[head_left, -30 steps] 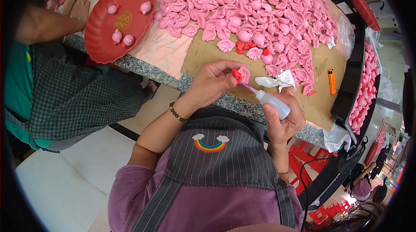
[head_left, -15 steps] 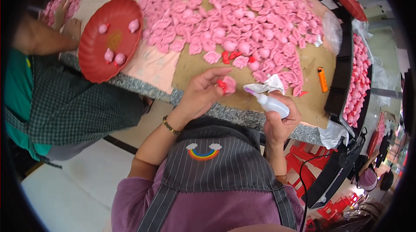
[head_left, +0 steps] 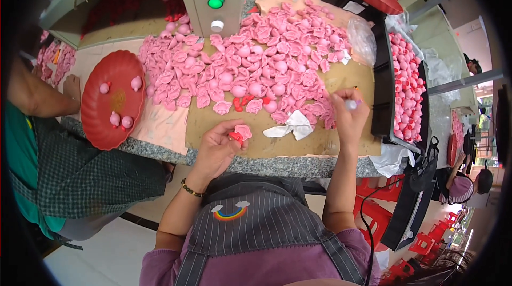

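My left hand [head_left: 217, 150] pinches a small pink flower-shaped piece [head_left: 244, 131] with a red part on its side, held above the table's front edge. In my right hand [head_left: 349, 118], farther to the right, is a small white squeeze bottle [head_left: 350, 104], seen nearly end-on, with the fingers wrapped round it. Between the hands lies a crumpled white tissue [head_left: 296, 126] on the brown board [head_left: 213, 118]. Beyond them spreads a heap of pink flower-shaped and round pieces [head_left: 266, 56], with a few small red pieces [head_left: 245, 101] at its near edge.
A scalloped red plate [head_left: 109, 123] with several pink round pieces stands at the left, near a person in a checked apron [head_left: 96, 184]. A machine post with a red and a green button [head_left: 215, 1] rises behind. At the right is a black crate [head_left: 381, 78] of pink and red pieces.
My right hand has moved away from the left, to the right and farther over the board, with the bottle. The left still holds the pink piece. The view has shifted.
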{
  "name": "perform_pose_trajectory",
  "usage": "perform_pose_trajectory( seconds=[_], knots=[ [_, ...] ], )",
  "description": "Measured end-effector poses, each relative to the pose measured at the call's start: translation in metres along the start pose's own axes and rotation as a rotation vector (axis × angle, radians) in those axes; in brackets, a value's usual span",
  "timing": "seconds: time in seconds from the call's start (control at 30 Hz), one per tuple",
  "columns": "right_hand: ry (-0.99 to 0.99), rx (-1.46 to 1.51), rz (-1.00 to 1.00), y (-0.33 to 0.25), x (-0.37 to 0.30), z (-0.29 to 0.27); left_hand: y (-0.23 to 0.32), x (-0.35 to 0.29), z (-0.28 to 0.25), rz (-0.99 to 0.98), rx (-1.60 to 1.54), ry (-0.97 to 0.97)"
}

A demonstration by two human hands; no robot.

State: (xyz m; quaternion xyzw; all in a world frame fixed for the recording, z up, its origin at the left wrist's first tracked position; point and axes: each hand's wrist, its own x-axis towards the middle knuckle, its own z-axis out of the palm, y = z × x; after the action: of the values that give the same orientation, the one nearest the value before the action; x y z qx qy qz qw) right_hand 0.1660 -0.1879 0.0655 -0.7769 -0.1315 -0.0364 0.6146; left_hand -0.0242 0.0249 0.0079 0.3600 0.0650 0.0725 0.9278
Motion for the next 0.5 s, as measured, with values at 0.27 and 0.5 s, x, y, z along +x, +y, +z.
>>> perform_pose_trajectory(
  seconds=[0.27, 0.5],
  knots=[
    [-0.077, -0.489, -0.520, 0.044, 0.082, 0.028, 0.006, 0.007, -0.009, 0.028, -0.041, -0.016],
    [-0.127, -0.274, -0.301, 0.088, 0.089, 0.029, -0.004, 0.004, -0.018, 0.007, -0.058, -0.028]
  ],
)
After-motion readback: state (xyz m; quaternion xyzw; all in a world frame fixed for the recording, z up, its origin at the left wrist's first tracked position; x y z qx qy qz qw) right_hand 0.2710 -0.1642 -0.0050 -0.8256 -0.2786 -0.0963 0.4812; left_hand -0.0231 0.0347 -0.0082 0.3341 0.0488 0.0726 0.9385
